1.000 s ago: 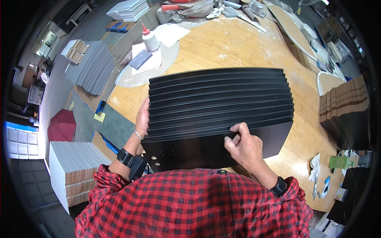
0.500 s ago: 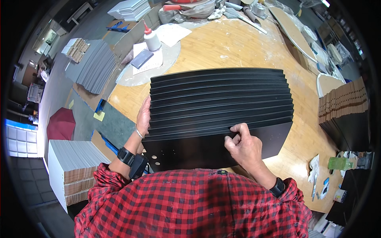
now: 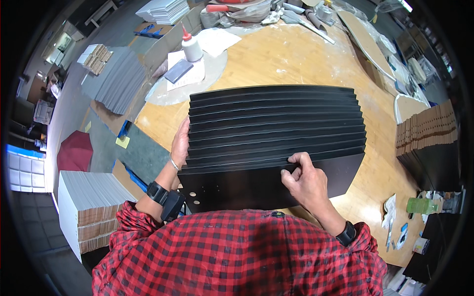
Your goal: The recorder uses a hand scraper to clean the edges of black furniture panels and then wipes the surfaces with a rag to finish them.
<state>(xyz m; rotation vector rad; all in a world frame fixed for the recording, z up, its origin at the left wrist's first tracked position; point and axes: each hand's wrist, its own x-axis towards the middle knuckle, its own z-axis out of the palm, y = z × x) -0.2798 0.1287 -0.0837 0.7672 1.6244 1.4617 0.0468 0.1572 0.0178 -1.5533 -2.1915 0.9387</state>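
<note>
A fanned stack of several black sheets lies on the round wooden table, each sheet stepped back from the one under it. My left hand rests flat against the stack's left edge. My right hand pinches the upper edge of the nearest black sheet, which has small holes near its left corner. Both wrists wear dark bands, and red plaid sleeves fill the lower part of the view.
A white glue bottle with a red cap stands at the table's far left beside a dark pad on paper. Grey sheet stacks lie left of the table. Card piles stand at lower left, more black stacks at right.
</note>
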